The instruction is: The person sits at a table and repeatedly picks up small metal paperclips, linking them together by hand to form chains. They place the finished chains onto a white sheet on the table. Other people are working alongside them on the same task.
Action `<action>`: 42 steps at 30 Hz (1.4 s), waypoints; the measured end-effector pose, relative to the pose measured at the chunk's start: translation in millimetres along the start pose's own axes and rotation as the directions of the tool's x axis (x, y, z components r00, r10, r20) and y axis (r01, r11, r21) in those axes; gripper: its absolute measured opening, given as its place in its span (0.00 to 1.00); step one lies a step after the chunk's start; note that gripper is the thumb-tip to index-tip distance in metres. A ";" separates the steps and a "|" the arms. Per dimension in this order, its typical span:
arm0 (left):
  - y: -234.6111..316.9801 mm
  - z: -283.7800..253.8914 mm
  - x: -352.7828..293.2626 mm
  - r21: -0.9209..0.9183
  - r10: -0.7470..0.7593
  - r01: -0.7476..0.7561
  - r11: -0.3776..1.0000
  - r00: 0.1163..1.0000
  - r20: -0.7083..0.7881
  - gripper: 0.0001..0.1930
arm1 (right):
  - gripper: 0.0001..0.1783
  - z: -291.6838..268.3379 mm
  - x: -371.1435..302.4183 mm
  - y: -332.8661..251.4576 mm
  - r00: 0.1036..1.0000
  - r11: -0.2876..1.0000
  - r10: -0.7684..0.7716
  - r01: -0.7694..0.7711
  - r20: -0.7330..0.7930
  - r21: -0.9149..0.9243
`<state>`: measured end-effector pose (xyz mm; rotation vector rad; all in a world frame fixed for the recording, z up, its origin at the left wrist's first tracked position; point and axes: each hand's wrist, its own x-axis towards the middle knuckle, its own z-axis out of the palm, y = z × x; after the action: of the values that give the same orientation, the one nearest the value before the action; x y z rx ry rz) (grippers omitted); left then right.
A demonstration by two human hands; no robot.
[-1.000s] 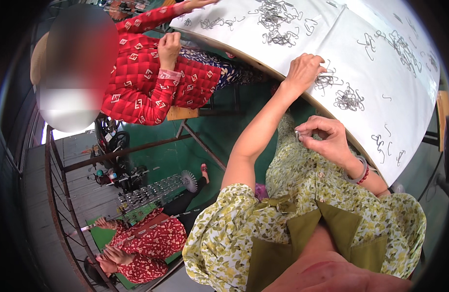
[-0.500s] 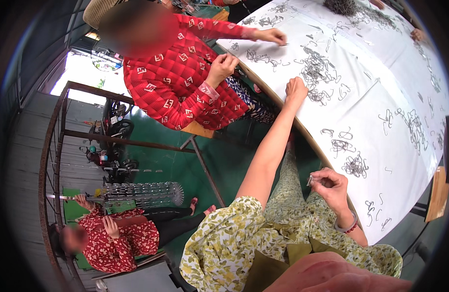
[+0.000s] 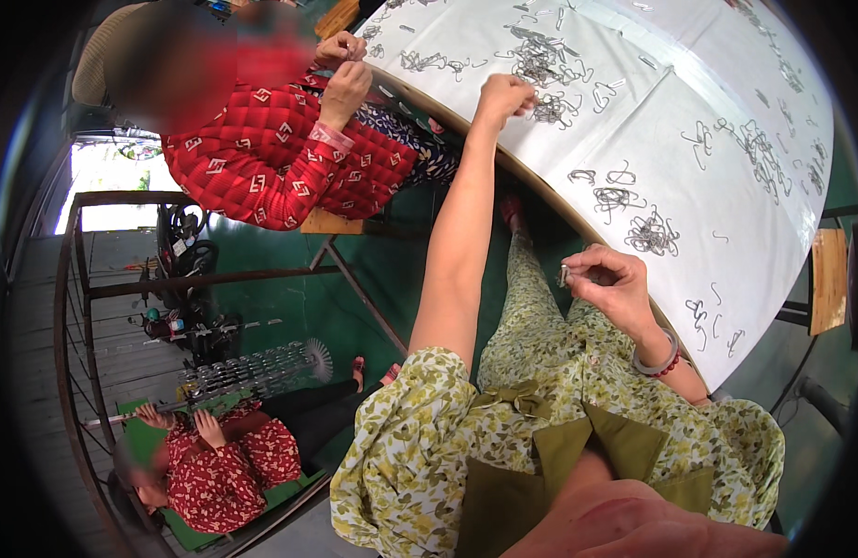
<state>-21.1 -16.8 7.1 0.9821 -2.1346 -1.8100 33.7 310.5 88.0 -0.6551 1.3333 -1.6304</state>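
Note:
My left hand (image 3: 506, 98) reaches out over the table edge, its fingers curled together beside a pile of bent wire hooks (image 3: 554, 110). Whether a hook is between those fingertips is too small to tell. Nearer my body, just off the table edge, my right hand (image 3: 615, 286) is closed in a pinch. Small silvery metal pieces (image 3: 565, 275) stick out from its fingertips; their exact kind is not clear. Close to that hand on the white tabletop lie two small heaps of wire hooks, a loose one (image 3: 617, 198) and a denser one (image 3: 653, 232).
More hooks (image 3: 764, 158) are scattered across the white-covered table (image 3: 652, 139). A co-worker in red (image 3: 271, 158) sits at the left, both hands at the table edge. Another person (image 3: 229, 465) at lower left holds a rack of shiny parts (image 3: 252, 374) beside a metal frame (image 3: 168, 282).
The view has shifted, so the table sits higher and further left. The co-worker in red has drawn the outstretched hand back beside the other. My right hand keeps its pinch.

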 end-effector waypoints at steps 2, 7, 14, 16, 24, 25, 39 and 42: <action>-24.6 5.1 8.4 0.057 -0.118 0.117 0.992 0.993 0.010 0.09 | 0.10 -0.2 -0.6 1.8 1.000 1.000 -0.010 0.009 -0.016 -0.022; -51.3 2.7 -8.0 -0.058 -0.078 0.069 0.996 0.983 -0.168 0.06 | 0.10 2.7 -7.7 4.7 1.000 0.999 -0.015 0.014 -0.010 -0.044; -14.3 -6.5 -49.8 0.365 0.240 -0.167 0.916 0.957 -0.164 0.10 | 0.10 2.4 -8.4 12.4 0.999 0.996 -0.032 0.030 -0.032 -0.080; -1.4 3.6 -76.1 0.142 0.248 -0.231 0.963 0.961 -0.120 0.10 | 0.10 1.0 -5.1 14.8 0.998 0.996 -0.043 0.039 -0.053 -0.076; 24.5 37.7 -256.5 -0.399 0.262 -0.244 0.884 0.965 -0.010 0.08 | 0.10 1.9 6.0 16.5 0.985 0.997 -0.059 0.051 -0.165 -0.056; 20.0 43.8 -267.0 -0.434 0.263 -0.245 0.867 0.965 -0.019 0.08 | 0.10 4.1 6.9 16.0 0.984 0.997 -0.069 0.061 -0.166 -0.051; 9.6 78.2 -270.1 -0.287 0.313 -0.398 0.872 0.901 -0.299 0.07 | 0.14 5.1 15.7 15.3 0.900 0.772 -0.436 0.364 -0.017 -0.522; 4.7 79.0 -271.5 -0.202 0.313 -0.398 0.895 0.882 -0.353 0.06 | 0.19 2.5 24.9 11.8 0.867 0.713 -0.494 0.446 0.063 -0.541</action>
<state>143.8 205.0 66.7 0.6923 -1.6894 -1.5841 28.2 287.3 74.1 -1.3785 1.8256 -1.6783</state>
